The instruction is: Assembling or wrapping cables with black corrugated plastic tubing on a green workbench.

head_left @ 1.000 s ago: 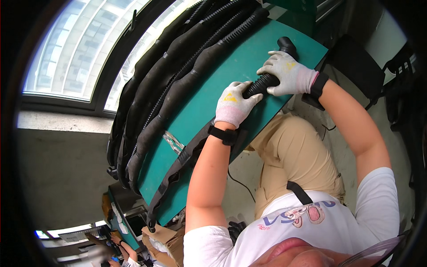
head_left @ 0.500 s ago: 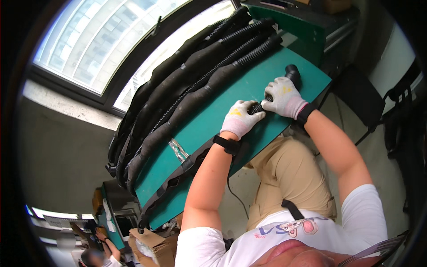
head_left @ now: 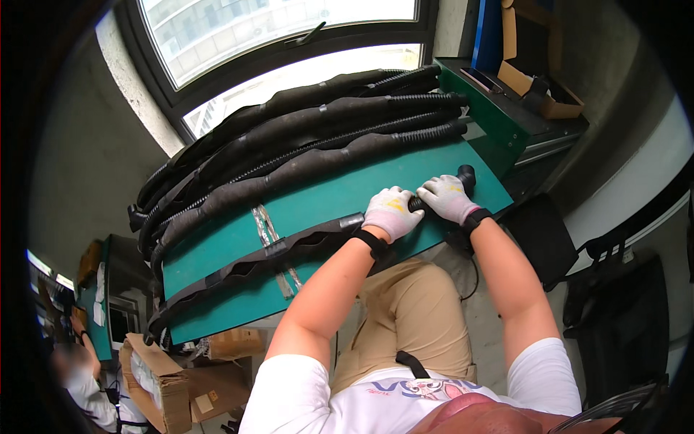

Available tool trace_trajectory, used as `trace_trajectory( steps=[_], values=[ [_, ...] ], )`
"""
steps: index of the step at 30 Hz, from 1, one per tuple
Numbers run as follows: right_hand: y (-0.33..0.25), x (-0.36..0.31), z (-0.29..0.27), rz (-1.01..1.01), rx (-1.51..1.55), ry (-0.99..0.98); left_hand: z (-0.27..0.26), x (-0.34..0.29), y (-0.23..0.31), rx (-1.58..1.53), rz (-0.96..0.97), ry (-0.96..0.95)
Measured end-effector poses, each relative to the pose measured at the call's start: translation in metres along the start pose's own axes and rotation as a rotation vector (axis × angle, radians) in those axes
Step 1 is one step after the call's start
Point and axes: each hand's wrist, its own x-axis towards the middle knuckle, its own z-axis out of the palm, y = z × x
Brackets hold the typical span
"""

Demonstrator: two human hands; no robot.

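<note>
A black corrugated hose (head_left: 417, 205), partly wrapped in a dark fabric sleeve (head_left: 238, 270), lies along the near side of a green tabletop (head_left: 347, 186). Both my hands wear pale knit gloves with yellow marks. My left hand (head_left: 391, 213) is closed around the hose just past the sleeve's end. Close beside it, my right hand (head_left: 446, 198) grips the hose near its wider black end fitting (head_left: 466, 176). Only a short ribbed stretch shows between the hands; my fingers cover the rest there. Shiny clear strips (head_left: 264, 224) lie across the table under the sleeved part.
Several sleeved black hoses (head_left: 318, 160) lie bundled along the table's far side below a window (head_left: 282, 32). A green cabinet (head_left: 499, 116) with an open cardboard box (head_left: 553, 101) stands at the right back. Cartons (head_left: 159, 383) sit at lower left, near another person (head_left: 87, 383).
The view has turned, so the table now lies more level and more of the cabinet shows. My hands have come closer together on the hose and both still grip it.
</note>
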Motion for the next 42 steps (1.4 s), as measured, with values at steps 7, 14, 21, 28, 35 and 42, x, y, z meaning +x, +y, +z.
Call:
trace_trajectory(
  steps=[7,14,21,28,35,42],
  values=[
    [0.014,-0.010,-0.029,-0.023,0.214,-0.060,-0.010,0.009,-0.008,-0.181,-0.029,-0.062],
    [0.011,-0.010,-0.034,-0.015,0.210,-0.095,-0.020,0.021,-0.011,-0.157,-0.071,-0.263],
    [0.009,-0.005,-0.037,-0.006,0.198,-0.153,-0.019,0.026,-0.013,-0.168,-0.074,-0.278],
    [0.001,0.010,-0.029,0.080,0.159,-0.177,-0.013,0.033,-0.027,-0.290,-0.059,-0.265],
    [0.005,0.023,-0.022,-0.059,-0.117,-0.279,-0.025,0.032,-0.039,-0.362,0.126,-0.413],
    [0.003,0.022,-0.023,0.004,-0.138,-0.287,-0.026,0.033,-0.031,-0.231,0.001,-0.403]
  ],
)
